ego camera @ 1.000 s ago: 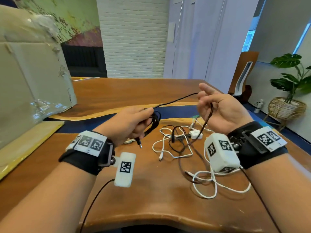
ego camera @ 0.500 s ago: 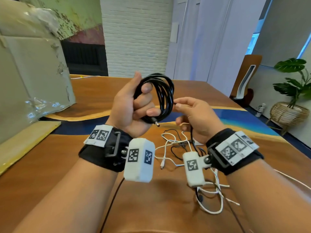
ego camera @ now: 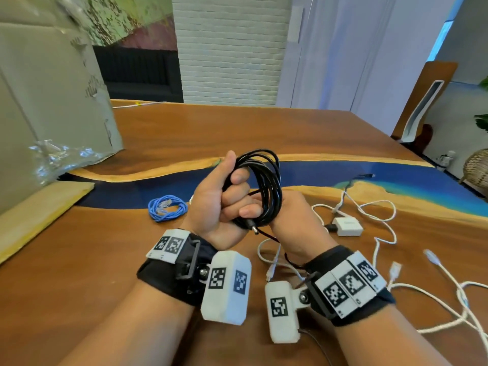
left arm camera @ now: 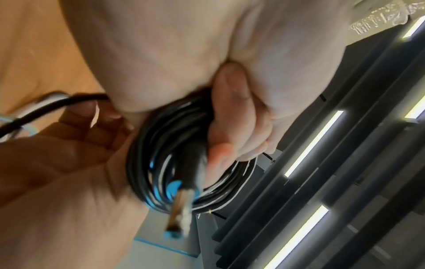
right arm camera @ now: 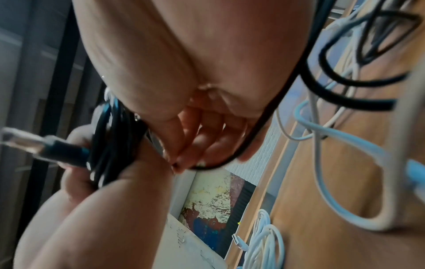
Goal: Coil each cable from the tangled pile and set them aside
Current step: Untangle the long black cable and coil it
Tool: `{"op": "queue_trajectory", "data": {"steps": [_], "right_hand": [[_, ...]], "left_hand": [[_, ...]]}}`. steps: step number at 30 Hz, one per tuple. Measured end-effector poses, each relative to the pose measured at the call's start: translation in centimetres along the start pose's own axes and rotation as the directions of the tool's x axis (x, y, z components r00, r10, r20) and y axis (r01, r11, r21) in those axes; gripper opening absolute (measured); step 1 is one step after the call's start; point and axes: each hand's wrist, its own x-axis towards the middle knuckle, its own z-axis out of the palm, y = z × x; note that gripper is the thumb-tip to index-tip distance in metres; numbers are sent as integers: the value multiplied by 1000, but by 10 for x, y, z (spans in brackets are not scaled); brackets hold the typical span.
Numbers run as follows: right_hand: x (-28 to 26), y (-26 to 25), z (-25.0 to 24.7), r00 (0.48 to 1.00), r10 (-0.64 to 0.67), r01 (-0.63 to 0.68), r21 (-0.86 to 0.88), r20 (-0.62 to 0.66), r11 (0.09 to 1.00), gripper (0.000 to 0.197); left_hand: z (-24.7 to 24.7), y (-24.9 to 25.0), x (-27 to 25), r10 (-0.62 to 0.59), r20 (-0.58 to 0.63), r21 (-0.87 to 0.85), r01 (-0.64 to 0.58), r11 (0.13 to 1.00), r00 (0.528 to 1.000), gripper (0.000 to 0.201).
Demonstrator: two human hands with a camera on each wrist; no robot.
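A black cable (ego camera: 260,186), wound into a coil of several loops, is gripped in the left hand (ego camera: 221,204), whose fingers are curled tightly round one side of the bundle while the thumb points upward. The cable's barrel plug (ego camera: 252,229) sticks out just below the curled fingers. The right hand (ego camera: 295,223) is pressed against the far side of the coil, touching the left hand; in the right wrist view its fingers (right arm camera: 207,142) are bent inward, with a loose strand of the black cable pinched at the fingertips and trailing back past the palm. Both hands are held above a wooden table (ego camera: 105,260) (a blue resin band runs across it beyond the hands). To the left of the left hand, well apart, a coiled blue cable (ego camera: 167,208) lies flat on the table. To the right of the right hand, tangled white cables (ego camera: 380,233) are spread around a small white adapter (ego camera: 346,226). A cardboard box (ego camera: 47,101) stands far to the left.
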Motion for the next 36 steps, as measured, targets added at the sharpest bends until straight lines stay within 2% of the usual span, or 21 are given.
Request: {"op": "queue_trajectory", "data": {"steps": [3,5,7,8,11,13,17,20,24,26,29,31,34,36], "right_hand": [[-4,-1,-4,993,47,-59,118,105,991,14],[-9,-2,-12,985,84,-115,209,150,971,23],[-14,0,-17,988,97,-131,315,120,940,37],[-17,0,-16,994,87,-107,343,72,933,38],[-20,5,-7,994,-26,43,160,-105,986,29],[-22,8,-3,982,-79,85,30,-170,996,36],[-19,12,-1,965,-66,79,41,-255,996,39],[-19,14,1,950,-74,84,20,-305,996,62],[-26,7,-1,924,-189,171,-82,-331,982,31],[-28,6,-2,915,-233,207,-113,-330,972,33],[-27,9,-3,911,-235,225,-71,-339,972,42],[-28,7,-1,914,-219,216,-47,-342,975,49],[-28,7,1,909,-165,186,18,-383,982,40],[-27,7,2,924,-118,160,89,-364,983,38]], "left_hand": [[-9,3,0,20,-39,53,-18,998,999,45],[-14,7,-1,29,-59,79,-24,997,998,45],[-18,6,-3,19,-81,102,-11,995,996,46],[-19,4,-5,5,-87,109,5,994,996,46],[-19,-4,-7,-39,-82,139,50,989,996,45],[-18,-8,-7,-50,-80,157,62,986,996,45],[-18,-12,-9,-78,-41,152,83,985,996,45],[-16,-15,-9,-101,-15,172,102,980,995,45],[-16,-16,-9,-117,7,162,115,980,993,49],[-17,-17,-8,-129,55,129,121,984,990,50],[-19,-19,-7,-140,117,88,130,988,983,49],[-20,-20,-7,-152,118,83,142,986,981,47],[-19,-21,-8,-151,97,81,143,986,984,45],[-18,-21,-8,-147,47,111,141,984,988,46]]}}
